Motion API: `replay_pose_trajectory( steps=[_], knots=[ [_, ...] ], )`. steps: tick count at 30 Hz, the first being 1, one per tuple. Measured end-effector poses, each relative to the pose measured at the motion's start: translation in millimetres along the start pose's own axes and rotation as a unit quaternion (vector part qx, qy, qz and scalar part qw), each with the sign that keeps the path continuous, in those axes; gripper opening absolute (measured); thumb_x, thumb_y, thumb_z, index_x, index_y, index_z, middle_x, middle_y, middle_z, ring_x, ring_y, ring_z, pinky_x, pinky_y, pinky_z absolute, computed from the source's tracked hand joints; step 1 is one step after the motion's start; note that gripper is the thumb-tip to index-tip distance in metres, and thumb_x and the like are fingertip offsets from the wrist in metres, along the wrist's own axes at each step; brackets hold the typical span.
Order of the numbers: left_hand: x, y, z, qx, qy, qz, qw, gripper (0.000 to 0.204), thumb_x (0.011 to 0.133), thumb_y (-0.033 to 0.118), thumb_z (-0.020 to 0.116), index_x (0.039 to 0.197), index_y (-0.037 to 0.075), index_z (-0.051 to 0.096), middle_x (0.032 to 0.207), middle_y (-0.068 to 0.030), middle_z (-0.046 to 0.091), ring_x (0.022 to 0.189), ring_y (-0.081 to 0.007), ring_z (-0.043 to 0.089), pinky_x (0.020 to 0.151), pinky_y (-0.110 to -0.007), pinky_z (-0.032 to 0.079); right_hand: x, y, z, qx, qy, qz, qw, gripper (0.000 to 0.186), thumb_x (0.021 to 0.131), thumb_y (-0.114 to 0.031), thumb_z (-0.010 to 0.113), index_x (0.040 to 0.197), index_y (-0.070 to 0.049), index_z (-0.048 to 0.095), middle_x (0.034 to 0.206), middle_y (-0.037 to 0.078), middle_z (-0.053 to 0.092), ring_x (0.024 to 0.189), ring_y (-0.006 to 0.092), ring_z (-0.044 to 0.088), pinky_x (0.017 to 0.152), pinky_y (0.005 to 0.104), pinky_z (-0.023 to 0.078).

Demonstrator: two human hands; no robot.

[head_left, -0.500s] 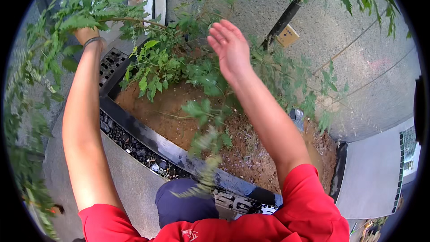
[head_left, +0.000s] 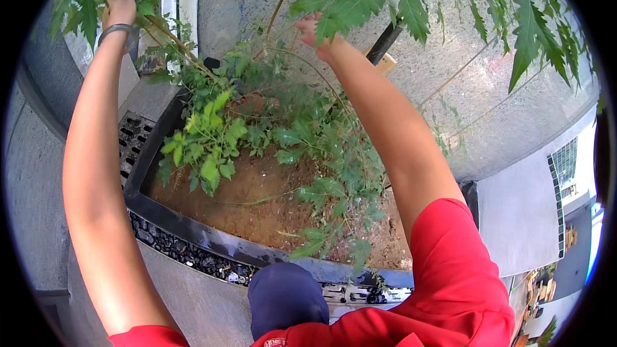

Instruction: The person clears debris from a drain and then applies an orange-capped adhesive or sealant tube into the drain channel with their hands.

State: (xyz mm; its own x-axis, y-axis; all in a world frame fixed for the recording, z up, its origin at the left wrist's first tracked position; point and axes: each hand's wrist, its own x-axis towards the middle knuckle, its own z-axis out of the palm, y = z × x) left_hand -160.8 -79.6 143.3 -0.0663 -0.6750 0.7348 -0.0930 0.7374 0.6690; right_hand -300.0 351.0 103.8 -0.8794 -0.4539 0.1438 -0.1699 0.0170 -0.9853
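My left hand (head_left: 120,6), with a grey band at the wrist, is closed on a leafy branch (head_left: 168,33) at the upper left; leaves cover part of the grip. My right hand (head_left: 313,33) is raised among the upper stems, fingers loosely bent and apart, partly behind large serrated leaves (head_left: 350,6). I see nothing held in it. A bushy green plant (head_left: 212,128) with arching stems grows from brown soil (head_left: 250,218) inside a dark-edged bed (head_left: 173,218) below my hands.
A dark post (head_left: 385,44) with a yellowish board stands behind my right arm. A speckled wall (head_left: 488,115) backs the bed. Dark pebbles (head_left: 186,254) and a slotted grate (head_left: 134,141) edge it. My navy-clad knee (head_left: 287,299) is at its near edge. A pale panel (head_left: 514,218) stands right.
Both hands have moved upward, the left carrying the branch with it. My right hand's fingers have bent and gone partly behind leaves. The bed now sits lower and further left in view.
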Motion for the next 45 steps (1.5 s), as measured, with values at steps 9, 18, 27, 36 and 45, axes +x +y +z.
replay_pose_trajectory(
  steps=[9, 18, 27, 36, 45],
  knots=[
    [3.2, 32.3, -0.6, 0.156, -0.256, 0.229, 0.926, 0.05, 0.1, 0.046, 0.043, 0.128, 0.009, 0.06, 0.122, -0.0273, 0.062, 0.116, -0.0409, 0.058, 0.097, -0.046, 0.046, 54.7, 11.7, 32.4, -0.076, 0.015, 0.045, 0.996, 0.066, 0.088, -0.015, 0.064, 0.149, -0.012, 0.039, 0.155, 0.014, 0.035, 0.145, 0.0297, 0.026, 0.118, 0.0453, 0.019],
    [-24.8, 95.4, 64.0, -0.001, -0.145, 0.119, 0.982, 0.037, 0.097, 0.036, 0.048, 0.115, 0.006, 0.06, 0.107, -0.0267, 0.066, 0.1, -0.0453, 0.063, 0.086, -0.052, 0.049, 62.3, 42.3, 17.7, -0.011, -0.024, -0.119, 0.993, 0.035, 0.096, -0.014, 0.054, 0.13, -0.008, 0.059, 0.124, 0.012, 0.062, 0.121, 0.0213, 0.054, 0.109, 0.0417, 0.037],
    [-137.6, 265.1, 56.8, -0.006, -0.495, 0.246, 0.833, 0.051, 0.104, 0.038, 0.041, 0.142, 0.006, 0.045, 0.14, -0.0156, 0.055, 0.128, -0.0319, 0.053, 0.107, -0.041, 0.042, -96.2, -42.8, -48.9, -0.274, -0.002, -0.134, 0.952, 0.032, 0.096, -0.015, 0.056, 0.127, -0.008, 0.059, 0.121, 0.012, 0.062, 0.116, 0.0201, 0.055, 0.103, 0.0397, 0.04],
    [-188.5, 263.3, 100.4, -0.128, -0.434, 0.242, 0.858, 0.045, 0.104, 0.031, 0.038, 0.146, 0.013, 0.043, 0.144, -0.0102, 0.052, 0.128, -0.0268, 0.054, 0.108, -0.041, 0.042, -182.1, -76.9, -85.4, -0.451, 0.044, -0.192, 0.871, 0.03, 0.097, -0.015, 0.057, 0.125, -0.008, 0.059, 0.118, 0.011, 0.063, 0.111, 0.0188, 0.057, 0.098, 0.0377, 0.043],
    [-204.8, 216.9, 66.5, -0.112, -0.396, 0.42, 0.809, 0.045, 0.104, 0.024, 0.037, 0.149, 0.019, 0.042, 0.146, -0.005, 0.051, 0.13, -0.0219, 0.054, 0.116, -0.043, 0.031, -140.0, -99.9, -92.9, -0.483, 0.071, -0.187, 0.852, 0.027, 0.097, -0.016, 0.058, 0.123, -0.008, 0.059, 0.115, 0.01, 0.064, 0.107, 0.0176, 0.058, 0.092, 0.0357, 0.046]
  ],
)
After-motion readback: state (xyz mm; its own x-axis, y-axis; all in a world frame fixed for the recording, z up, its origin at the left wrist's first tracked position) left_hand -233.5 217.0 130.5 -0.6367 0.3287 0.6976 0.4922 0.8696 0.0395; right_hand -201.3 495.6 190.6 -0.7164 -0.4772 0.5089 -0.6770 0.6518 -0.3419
